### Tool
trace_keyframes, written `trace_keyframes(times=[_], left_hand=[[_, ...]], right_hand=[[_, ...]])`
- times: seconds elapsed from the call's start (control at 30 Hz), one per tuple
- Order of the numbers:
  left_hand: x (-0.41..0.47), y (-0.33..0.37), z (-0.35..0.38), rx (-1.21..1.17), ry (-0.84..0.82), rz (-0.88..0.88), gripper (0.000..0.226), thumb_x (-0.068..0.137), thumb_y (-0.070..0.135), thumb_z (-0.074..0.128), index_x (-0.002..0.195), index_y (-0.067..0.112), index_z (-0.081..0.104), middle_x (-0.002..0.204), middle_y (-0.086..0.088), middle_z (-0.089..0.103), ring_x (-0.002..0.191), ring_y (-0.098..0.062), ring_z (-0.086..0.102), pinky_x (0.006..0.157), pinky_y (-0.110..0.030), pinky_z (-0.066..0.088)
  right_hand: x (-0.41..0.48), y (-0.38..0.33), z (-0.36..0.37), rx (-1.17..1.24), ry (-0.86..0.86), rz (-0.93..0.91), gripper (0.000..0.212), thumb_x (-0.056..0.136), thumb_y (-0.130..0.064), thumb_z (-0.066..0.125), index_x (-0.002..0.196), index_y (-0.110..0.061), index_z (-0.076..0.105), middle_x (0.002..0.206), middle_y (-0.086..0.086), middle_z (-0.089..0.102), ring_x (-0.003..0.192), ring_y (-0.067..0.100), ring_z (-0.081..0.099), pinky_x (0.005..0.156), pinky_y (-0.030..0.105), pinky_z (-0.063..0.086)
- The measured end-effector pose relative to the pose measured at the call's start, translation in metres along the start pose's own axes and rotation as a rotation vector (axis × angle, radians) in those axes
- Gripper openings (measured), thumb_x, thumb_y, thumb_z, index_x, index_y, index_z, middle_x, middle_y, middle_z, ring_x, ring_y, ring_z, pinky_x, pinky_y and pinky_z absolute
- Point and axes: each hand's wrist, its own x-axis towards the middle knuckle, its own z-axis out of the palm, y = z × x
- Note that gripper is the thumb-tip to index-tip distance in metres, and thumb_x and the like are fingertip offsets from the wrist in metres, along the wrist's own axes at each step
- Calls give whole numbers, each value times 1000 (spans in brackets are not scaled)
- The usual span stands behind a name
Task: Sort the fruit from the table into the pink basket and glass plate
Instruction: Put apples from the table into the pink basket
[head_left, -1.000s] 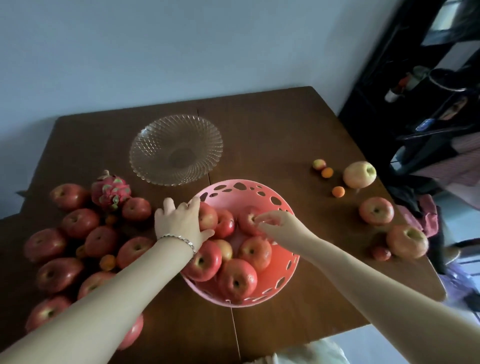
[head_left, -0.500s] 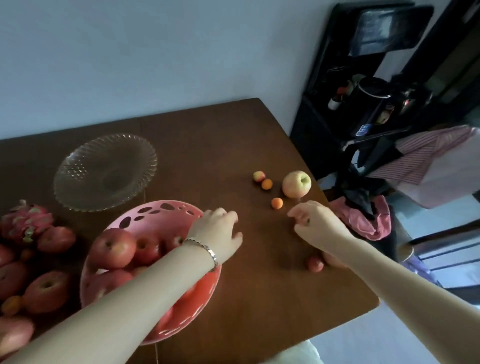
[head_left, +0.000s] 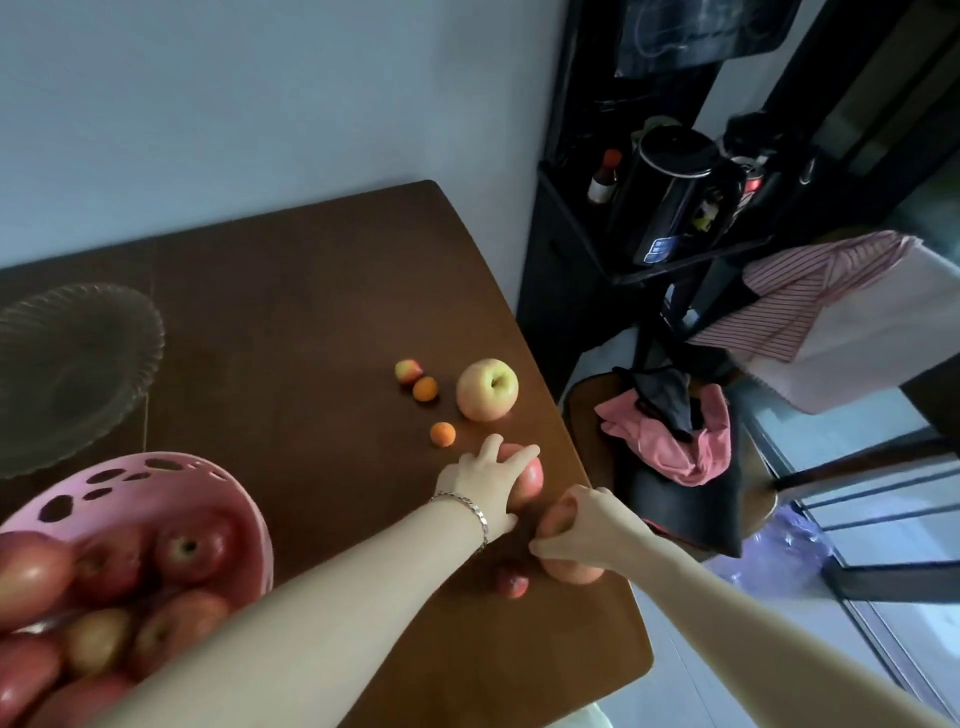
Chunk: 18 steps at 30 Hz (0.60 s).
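Observation:
My left hand, with a bracelet on the wrist, is wrapped over a red apple near the table's right edge. My right hand is closed around a second apple just below it. A small red fruit lies between my forearms. A pale yellow-pink apple, two small orange fruits and a small red-yellow fruit sit farther back. The pink basket at the lower left holds several red apples. At the left edge stands the glass plate with nothing on it.
The brown table ends close to my hands on the right. Beyond that edge stands a chair with pink and black cloth on it. A dark shelf with a kettle and bottles stands behind, with striped cloth hanging nearby.
Both hands left the basket and moved right across the table. Each has closed on an apple near the right edge. The view has swung right, so the fruit pile at the left is out of frame.

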Motion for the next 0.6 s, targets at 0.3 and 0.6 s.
trace_keyframes(times=[0.3,0.6], left_hand=[[-30,-21,-21,-244,149,-135,80,70,40,72,134,40,23,127,-7,33,108,-31,52,85,-37,46],[-158,-135,-33,-476,596,-395,76,61,31,80,126,40,39,105,2,32,100,-21,50,82,-23,41]], right_hand=[[-25,-36,-31,20,101,-151,61,62,-57,71,113,-29,51,96,-7,57,87,13,59,72,28,53],[-59,-173,5,376,67,-352,56,64,-59,71,108,-30,52,90,-13,56,79,9,62,64,28,59]])
